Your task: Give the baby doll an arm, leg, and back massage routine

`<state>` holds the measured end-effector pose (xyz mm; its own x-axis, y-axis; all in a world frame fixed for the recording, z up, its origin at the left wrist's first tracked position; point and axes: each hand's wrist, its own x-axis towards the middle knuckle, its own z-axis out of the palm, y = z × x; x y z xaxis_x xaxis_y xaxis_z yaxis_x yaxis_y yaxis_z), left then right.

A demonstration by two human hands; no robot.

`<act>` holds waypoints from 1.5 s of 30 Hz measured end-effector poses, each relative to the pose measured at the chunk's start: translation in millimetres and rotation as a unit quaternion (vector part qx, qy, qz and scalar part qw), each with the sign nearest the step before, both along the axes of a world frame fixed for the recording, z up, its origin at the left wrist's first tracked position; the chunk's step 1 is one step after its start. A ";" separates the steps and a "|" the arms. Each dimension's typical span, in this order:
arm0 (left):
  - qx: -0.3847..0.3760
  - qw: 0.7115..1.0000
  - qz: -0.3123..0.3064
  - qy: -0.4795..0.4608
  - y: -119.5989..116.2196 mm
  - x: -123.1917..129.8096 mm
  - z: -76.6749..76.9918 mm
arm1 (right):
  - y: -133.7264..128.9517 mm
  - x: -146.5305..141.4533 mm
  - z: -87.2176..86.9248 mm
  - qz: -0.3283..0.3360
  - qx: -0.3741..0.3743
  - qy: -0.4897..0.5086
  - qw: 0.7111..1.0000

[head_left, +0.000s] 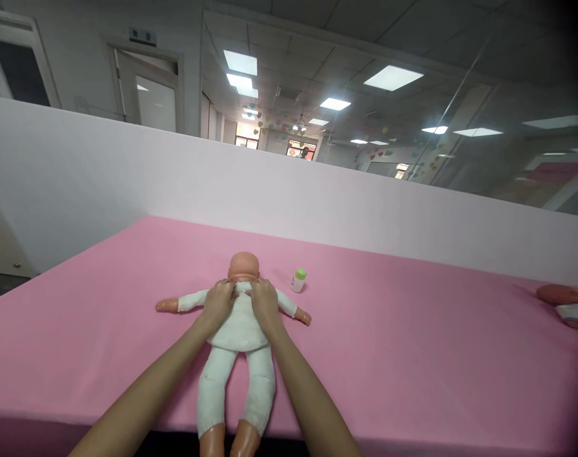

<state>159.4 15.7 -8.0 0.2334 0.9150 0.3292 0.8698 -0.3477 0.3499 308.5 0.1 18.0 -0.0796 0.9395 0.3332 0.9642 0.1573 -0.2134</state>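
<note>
A baby doll with a soft white cloth body lies on the pink-covered table, its bare head pointing away from me. Only the smooth back of the head shows, so it seems to be face down, arms spread to both sides. My left hand is closed on the doll's upper back at the left shoulder. At the right shoulder my right hand has its fingers bent against the cloth. Both sets of fingertips meet the doll just below its neck and are partly hidden. A small clear bottle with a green cap stands right of the head.
Pink cloth covers the wide table. Another doll lies at the far right edge. Behind the table runs a low white wall with a large glass pane above it. The near doll's feet reach the table's front edge.
</note>
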 end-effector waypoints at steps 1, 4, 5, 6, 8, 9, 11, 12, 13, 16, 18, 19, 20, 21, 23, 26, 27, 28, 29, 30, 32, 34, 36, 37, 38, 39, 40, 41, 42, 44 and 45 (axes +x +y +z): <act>-0.003 1.000 0.003 0.005 2.8 0.7 -4.2 | 0.4 -1.0 -5.7 -0.008 -0.001 -0.002 1.000; -0.012 1.000 0.007 0.021 10.0 2.9 -11.1 | 0.9 -1.3 -19.4 -0.033 -0.006 -0.007 0.999; -0.014 1.000 0.006 0.026 11.7 3.7 -11.7 | 1.2 -0.8 -22.1 -0.040 -0.008 -0.008 0.999; -0.016 0.999 0.006 0.030 12.9 4.5 -11.6 | 1.4 0.0 -23.8 -0.045 -0.011 -0.008 0.999; -0.015 0.999 0.007 0.034 12.9 5.2 -9.8 | 1.1 2.0 -24.4 -0.048 -0.013 -0.009 0.999; -0.013 0.999 0.006 0.034 11.4 4.9 -8.3 | 0.1 3.2 -23.7 -0.046 -0.014 -0.009 0.999; -0.001 0.999 0.002 0.035 4.7 3.0 -4.5 | -3.8 5.7 -21.7 -0.032 -0.004 -0.003 0.999; 0.013 0.999 -0.001 0.033 -0.2 1.6 -2.5 | -6.7 6.9 -20.9 -0.018 0.006 0.005 1.000; 0.032 0.999 -0.005 0.027 -5.8 0.0 -0.8 | -9.9 7.8 -20.6 -0.001 0.017 0.015 1.000; 0.066 0.997 -0.038 -0.010 -23.1 -3.5 1.8 | -19.3 8.4 -23.0 0.050 0.036 0.047 0.997; 0.043 0.997 -0.066 -0.027 -30.3 -4.0 0.9 | -22.8 6.9 -26.0 0.058 0.020 0.052 0.997; 0.024 0.997 -0.074 -0.025 -31.9 -3.5 -0.1 | -23.3 5.7 -27.4 0.052 0.005 0.047 0.998; 0.007 0.997 -0.074 -0.019 -32.0 -2.7 -1.3 | -22.9 4.3 -28.6 0.042 -0.011 0.039 0.998; -0.004 0.998 -0.069 -0.010 -30.9 -1.4 -2.6 | -21.7 2.8 -29.5 0.030 -0.026 0.029 0.999; -0.016 0.998 -0.055 0.005 -26.3 1.9 -5.0 | -17.8 0.0 -30.7 0.009 -0.047 0.014 0.999; -0.027 0.999 -0.039 0.019 -18.7 7.6 -6.9 | -12.4 -2.9 -31.2 -0.007 -0.053 0.011 0.998; -0.030 0.999 -0.036 0.023 -17.5 8.9 -6.9 | -11.9 -3.2 -30.8 -0.009 -0.053 0.013 0.998; -0.032 0.999 -0.034 0.026 -17.5 9.6 -6.5 | -12.5 -2.9 -30.0 -0.010 -0.051 0.016 0.999; -0.032 0.999 -0.034 0.026 -18.8 9.5 -5.8 | -14.3 -2.1 -28.7 -0.010 -0.048 0.020 0.999; -0.029 0.999 -0.035 0.026 -21.7 8.3 -4.7 | -17.3 -0.8 -27.0 -0.007 -0.045 0.025 0.999; -0.019 0.999 -0.042 0.014 -31.4 3.1 -1.8 | -26.5 3.2 -22.5 0.005 -0.034 0.039 0.999; -0.005 0.998 -0.058 -0.012 -44.1 -4.0 1.1 | -38.0 7.9 -18.7 0.029 -0.023 0.059 0.998; -0.003 0.996 -0.076 -0.037 -55.6 -9.8 2.5 | -48.2 11.1 -17.5 0.062 -0.017 0.089 0.994; -0.009 0.996 -0.082 -0.041 -59.7 -11.3 2.5 | -51.9 11.5 -18.0 0.075 -0.021 0.099 0.992; -0.019 0.996 -0.082 -0.037 -62.3 -11.6 1.9 | -54.1 11.0 -19.1 0.079 -0.029 0.098 0.992; -0.031 0.996 -0.078 -0.027 -63.4 -10.9 1.0 | -55.0 9.5 -20.7 0.074 -0.040 0.087 0.993; -0.041 0.996 -0.072 -0.014 -63.1 -9.3 -0.1 | -54.7 7.3 -22.3 0.061 -0.050 0.070 0.994; -0.050 0.997 -0.064 0.001 -61.7 -7.1 -1.4 | -53.4 4.4 -23.8 0.043 -0.061 0.048 0.996; -0.055 0.997 -0.055 0.014 -59.5 -4.7 -2.7 | -51.4 1.3 -25.0 0.025 -0.071 0.027 0.997; -0.060 0.997 -0.039 0.031 -54.1 -0.3 -4.9 | -46.7 -4.8 -26.1 -0.001 -0.085 0.004 0.996; -0.062 0.997 -0.034 0.034 -51.5 1.5 -5.8 | -44.6 -7.3 -26.0 -0.007 -0.089 -0.001 0.996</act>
<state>160.9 -35.9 -13.8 0.3139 0.9292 0.1953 0.8689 -0.3640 0.3355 301.2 -44.5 -8.0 -0.0655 0.9848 0.1611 0.9664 0.1028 -0.2354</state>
